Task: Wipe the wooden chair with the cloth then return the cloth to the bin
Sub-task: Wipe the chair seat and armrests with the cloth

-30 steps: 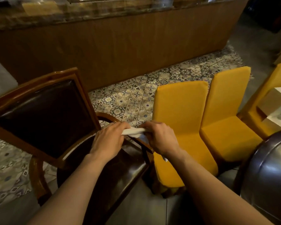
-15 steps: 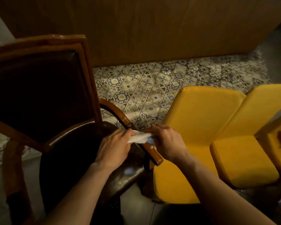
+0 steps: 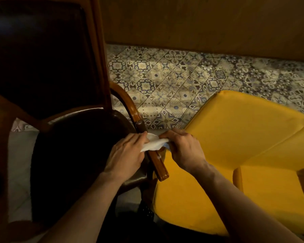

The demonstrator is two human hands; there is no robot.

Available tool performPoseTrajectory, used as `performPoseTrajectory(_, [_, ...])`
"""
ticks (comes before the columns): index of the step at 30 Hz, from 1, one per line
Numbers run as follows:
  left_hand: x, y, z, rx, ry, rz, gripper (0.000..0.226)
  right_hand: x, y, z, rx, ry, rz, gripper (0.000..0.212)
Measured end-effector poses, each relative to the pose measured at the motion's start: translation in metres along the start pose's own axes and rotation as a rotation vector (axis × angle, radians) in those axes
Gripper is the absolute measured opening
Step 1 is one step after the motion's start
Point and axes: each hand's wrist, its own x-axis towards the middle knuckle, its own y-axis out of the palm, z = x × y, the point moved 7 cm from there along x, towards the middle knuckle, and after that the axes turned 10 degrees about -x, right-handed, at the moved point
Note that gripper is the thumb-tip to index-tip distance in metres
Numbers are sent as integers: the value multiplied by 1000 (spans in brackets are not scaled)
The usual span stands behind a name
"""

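Observation:
A wooden chair (image 3: pixel 98 50) with dark leather back and seat fills the left half of the head view. Its glossy right armrest (image 3: pixel 159 165) curves down toward me. A white cloth (image 3: pixel 154 143) is draped across that armrest. My left hand (image 3: pixel 126 153) grips the cloth's left end on the seat side. My right hand (image 3: pixel 184 149) grips the right end on the outer side. The cloth is pulled between both hands over the armrest. No bin is in view.
A yellow upholstered chair (image 3: pixel 235 141) stands close against the wooden chair's right side, with another yellow seat (image 3: pixel 274 188) beyond it. Patterned floor tiles (image 3: pixel 182 81) lie ahead, ending at a wooden counter front (image 3: pixel 200 23).
The view has tilted down and closer to the armrest. Both hands stay on the cloth, now spread a little wider over the armrest. The metal bin at right has left the view.

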Motion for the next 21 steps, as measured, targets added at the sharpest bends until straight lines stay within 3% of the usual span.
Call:
performPoseTrajectory(6, [5, 59, -4, -13, 5, 16, 57, -2, 38, -37, 13, -101, 70, 27])
performPoseTrajectory(11, [1, 118, 10, -43, 54, 182, 88, -1, 84, -59, 41, -140, 145, 35])
performPoseTrajectory(15, [-5, 140, 8, -36, 18, 176, 83, -6, 100, -68, 95, -156, 140, 30])
performPoseTrajectory(21, [-7, 142, 6, -112, 7, 101, 63, 5, 94, -76, 80, -232, 235, 42])
